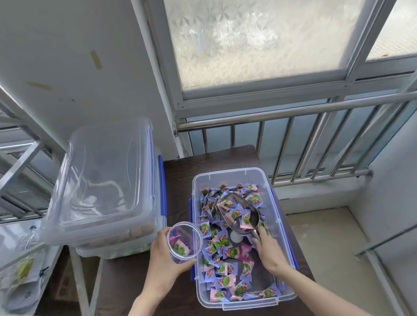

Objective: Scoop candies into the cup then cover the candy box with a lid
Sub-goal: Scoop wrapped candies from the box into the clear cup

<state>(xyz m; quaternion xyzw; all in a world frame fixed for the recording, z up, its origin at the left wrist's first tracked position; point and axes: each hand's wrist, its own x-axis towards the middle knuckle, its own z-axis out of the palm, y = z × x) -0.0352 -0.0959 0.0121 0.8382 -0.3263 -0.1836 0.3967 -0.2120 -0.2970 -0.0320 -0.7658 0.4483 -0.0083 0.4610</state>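
A clear plastic candy box (227,175) with blue clips stands on the dark table, holding several wrapped candies (224,281) in purple, pink and green. My right hand (269,253) is inside the box, gripping the handle of a metal scoop (238,214) that carries a few candies. My left hand (163,262) holds a clear cup (184,241) at the box's left wall, tilted toward me, with a few candies in it. The clear lid (101,173) with blue latches rests on stacked boxes to the left.
The dark table (149,315) is narrow; its right edge runs just beside the box. Stacked clear boxes (122,242) sit under the lid at the left. A metal rack (3,185) with bags stands further left. A window railing (303,111) runs behind.
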